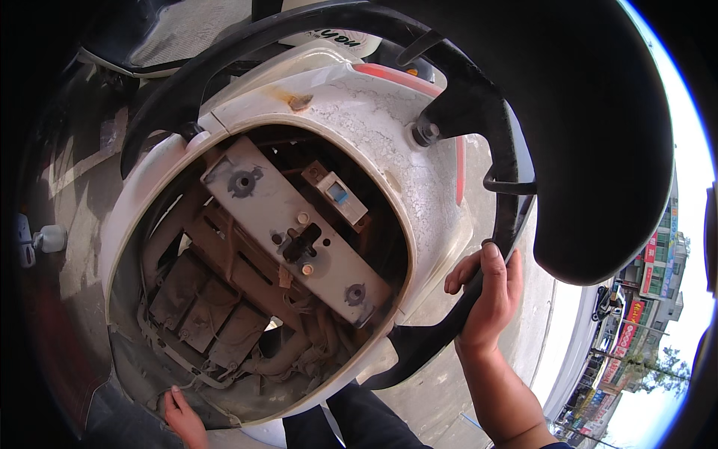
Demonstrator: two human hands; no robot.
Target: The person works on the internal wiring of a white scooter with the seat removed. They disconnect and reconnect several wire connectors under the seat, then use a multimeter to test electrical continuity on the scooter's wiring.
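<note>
Ahead of me is a scooter-like vehicle's white body [359, 112], its round compartment open and dusty inside. A black grab rail [510, 213] curves around it. My right hand [490, 299] is closed around the rail's right side, thumb on top, other fingers partly behind. At the lower left, my left hand [185, 420] lies by the compartment's near edge with its visible fingers stretched out. Their tips are close to a thin cable along the inner wall. A pale metal crossbar [258, 202] spans the opening, with a small circuit breaker [339, 196] beside it.
Dusty rectangular blocks [213, 318] and loose wiring sit low inside the compartment. A large black padded part [606, 150] overhangs the upper right. Bolts stick out of the white body. Another vehicle's footboard [187, 34] stands at the upper left; shopfronts line the far right.
</note>
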